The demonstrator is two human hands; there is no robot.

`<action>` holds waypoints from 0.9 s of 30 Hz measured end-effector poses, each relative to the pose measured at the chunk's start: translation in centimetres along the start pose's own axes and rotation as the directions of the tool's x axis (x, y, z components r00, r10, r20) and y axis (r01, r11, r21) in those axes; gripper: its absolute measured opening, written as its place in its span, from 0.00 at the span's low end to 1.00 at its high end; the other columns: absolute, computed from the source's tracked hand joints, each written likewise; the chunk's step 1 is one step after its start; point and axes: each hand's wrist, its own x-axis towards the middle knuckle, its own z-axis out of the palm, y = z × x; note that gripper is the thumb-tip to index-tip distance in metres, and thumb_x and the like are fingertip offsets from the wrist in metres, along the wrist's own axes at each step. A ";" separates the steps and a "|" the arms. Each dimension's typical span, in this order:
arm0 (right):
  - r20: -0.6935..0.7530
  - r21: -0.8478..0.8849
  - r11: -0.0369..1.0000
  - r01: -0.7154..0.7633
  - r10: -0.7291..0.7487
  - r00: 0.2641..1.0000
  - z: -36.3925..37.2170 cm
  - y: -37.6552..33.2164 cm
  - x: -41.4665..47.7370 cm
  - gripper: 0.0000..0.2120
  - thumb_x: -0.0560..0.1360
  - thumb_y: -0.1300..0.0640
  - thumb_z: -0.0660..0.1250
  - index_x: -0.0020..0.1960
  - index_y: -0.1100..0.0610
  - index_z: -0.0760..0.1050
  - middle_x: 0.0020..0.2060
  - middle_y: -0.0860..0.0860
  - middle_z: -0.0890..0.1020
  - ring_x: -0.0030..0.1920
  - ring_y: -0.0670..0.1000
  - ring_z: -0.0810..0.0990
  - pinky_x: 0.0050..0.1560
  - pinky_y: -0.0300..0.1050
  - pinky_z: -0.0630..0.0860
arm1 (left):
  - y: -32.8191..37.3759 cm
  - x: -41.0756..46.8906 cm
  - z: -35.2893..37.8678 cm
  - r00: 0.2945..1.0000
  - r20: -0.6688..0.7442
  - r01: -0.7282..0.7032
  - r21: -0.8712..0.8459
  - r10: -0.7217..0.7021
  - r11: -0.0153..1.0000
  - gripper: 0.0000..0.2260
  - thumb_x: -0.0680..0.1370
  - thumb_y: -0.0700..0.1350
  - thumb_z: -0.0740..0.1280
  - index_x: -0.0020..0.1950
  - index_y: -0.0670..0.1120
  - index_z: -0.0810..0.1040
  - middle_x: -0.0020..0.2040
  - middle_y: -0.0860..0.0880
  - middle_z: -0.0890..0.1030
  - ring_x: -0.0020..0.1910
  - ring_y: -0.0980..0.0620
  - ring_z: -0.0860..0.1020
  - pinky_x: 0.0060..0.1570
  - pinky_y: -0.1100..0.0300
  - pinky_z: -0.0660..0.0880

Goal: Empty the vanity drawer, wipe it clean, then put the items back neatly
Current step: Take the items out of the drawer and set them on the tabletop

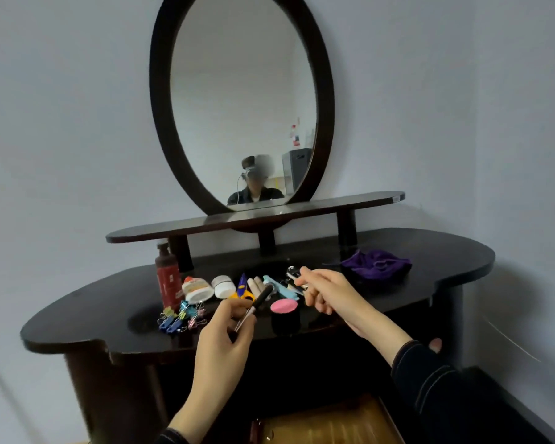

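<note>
1. No text, brand or number is legible anywhere in view; print-bearing surfaces are logged below.
2. Dark red bottle (167, 278): label carries small white marks; too blurred to read.
3. White tube (198, 288) beside it: orange and dark print; no word resolvable.
4. Upper shelf (302, 212), right end: pale sticker (396, 198); characters too small.
5. Mirror (237, 91): reflected coloured papers (295, 136); unreadable.

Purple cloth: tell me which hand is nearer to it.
Right. The right hand, holding a metal clipper, is left of the purple cloth; the left hand, holding a black-handled tool, is farther left.
</note>
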 end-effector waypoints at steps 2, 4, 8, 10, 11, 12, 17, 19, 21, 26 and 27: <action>0.028 0.139 0.990 -0.015 0.012 1.000 -0.7 0.0 0.2 0.21 0.78 0.38 0.66 0.52 0.57 0.83 0.33 0.55 0.80 0.27 0.46 0.71 0.24 0.37 0.62 | 0.3 0.2 0.8 0.998 0.043 -0.048 0.012 0.048 0.999 0.14 0.77 0.38 0.71 0.52 0.58 0.77 0.46 0.60 0.81 0.43 0.58 0.79 0.42 0.71 0.72; 0.067 0.125 0.992 -0.020 0.011 0.998 -0.8 0.0 0.3 0.24 0.75 0.35 0.67 0.52 0.56 0.84 0.33 0.54 0.81 0.26 0.46 0.71 0.23 0.36 0.61 | 1.0 0.8 1.5 0.988 0.113 -0.114 0.042 0.109 0.993 0.13 0.78 0.40 0.71 0.52 0.59 0.77 0.46 0.61 0.82 0.44 0.59 0.79 0.43 0.71 0.72; 0.150 0.046 0.999 0.016 -0.023 0.988 -0.6 0.2 0.1 0.23 0.74 0.36 0.69 0.50 0.55 0.85 0.33 0.53 0.83 0.28 0.45 0.73 0.25 0.35 0.63 | 2.5 2.8 2.9 0.968 0.200 -0.171 0.081 0.152 0.982 0.07 0.78 0.46 0.71 0.50 0.58 0.77 0.46 0.63 0.81 0.46 0.60 0.79 0.42 0.67 0.74; 0.158 0.041 0.998 0.036 -0.042 0.987 -0.8 0.2 0.0 0.14 0.73 0.43 0.71 0.46 0.54 0.85 0.33 0.53 0.84 0.28 0.44 0.73 0.26 0.34 0.63 | 2.5 3.6 3.5 0.964 0.228 -0.169 0.120 0.139 0.978 0.06 0.78 0.46 0.72 0.52 0.56 0.78 0.46 0.62 0.81 0.47 0.62 0.79 0.46 0.62 0.76; 0.146 0.047 0.998 0.034 -0.041 0.988 -0.8 0.2 0.0 0.11 0.72 0.46 0.71 0.44 0.52 0.86 0.33 0.53 0.84 0.28 0.44 0.73 0.26 0.34 0.63 | 2.3 3.9 3.8 0.957 0.251 -0.183 0.140 0.144 0.973 0.07 0.78 0.46 0.71 0.53 0.56 0.79 0.46 0.62 0.81 0.48 0.62 0.78 0.48 0.61 0.77; 0.129 0.062 0.998 0.028 -0.036 0.991 -0.8 0.3 0.0 0.08 0.71 0.47 0.72 0.43 0.51 0.86 0.33 0.53 0.84 0.28 0.44 0.73 0.26 0.34 0.63 | 2.0 4.1 4.0 0.951 0.261 -0.210 0.155 0.165 0.965 0.07 0.78 0.46 0.71 0.53 0.56 0.78 0.46 0.62 0.80 0.48 0.61 0.77 0.48 0.60 0.77; 0.015 0.295 0.954 -0.051 0.049 0.999 -1.3 1.1 1.1 0.04 0.74 0.57 0.73 0.44 0.56 0.86 0.34 0.57 0.82 0.28 0.46 0.74 0.24 0.36 0.65 | 0.0 5.4 4.3 0.979 0.147 -0.166 0.168 0.142 0.972 0.16 0.71 0.53 0.76 0.53 0.57 0.74 0.48 0.61 0.76 0.50 0.59 0.73 0.48 0.62 0.73; -0.055 0.423 0.901 -0.094 0.129 0.990 -1.9 1.3 1.8 0.04 0.76 0.61 0.72 0.48 0.61 0.84 0.34 0.57 0.81 0.28 0.48 0.75 0.24 0.38 0.68 | -0.6 5.8 4.3 0.982 0.184 -0.071 0.145 0.044 0.987 0.22 0.69 0.60 0.76 0.57 0.58 0.72 0.50 0.61 0.76 0.52 0.61 0.73 0.49 0.66 0.71; -0.119 0.456 0.884 -0.106 0.179 0.977 -2.6 1.5 2.5 0.05 0.76 0.62 0.72 0.50 0.64 0.82 0.32 0.56 0.80 0.28 0.48 0.75 0.24 0.39 0.69 | -0.9 6.2 4.4 0.952 0.304 -0.034 0.161 -0.017 0.986 0.26 0.69 0.62 0.75 0.62 0.57 0.71 0.51 0.60 0.76 0.52 0.61 0.74 0.49 0.66 0.71; -0.295 0.382 0.922 -0.064 0.187 0.937 -4.3 1.9 3.8 0.03 0.77 0.66 0.69 0.50 0.63 0.80 0.33 0.55 0.81 0.27 0.47 0.75 0.25 0.39 0.71 | -1.5 6.5 4.4 0.936 0.328 0.090 0.118 -0.124 0.989 0.20 0.72 0.53 0.75 0.59 0.54 0.72 0.48 0.56 0.79 0.47 0.58 0.77 0.48 0.61 0.75; -0.329 0.367 0.929 -0.051 0.181 0.927 -4.7 2.0 4.0 0.03 0.77 0.66 0.69 0.50 0.63 0.80 0.34 0.55 0.81 0.28 0.46 0.75 0.25 0.39 0.72 | -1.6 6.5 4.5 0.942 0.306 0.102 0.124 -0.136 0.987 0.18 0.72 0.52 0.75 0.58 0.53 0.73 0.48 0.56 0.79 0.47 0.58 0.77 0.49 0.60 0.76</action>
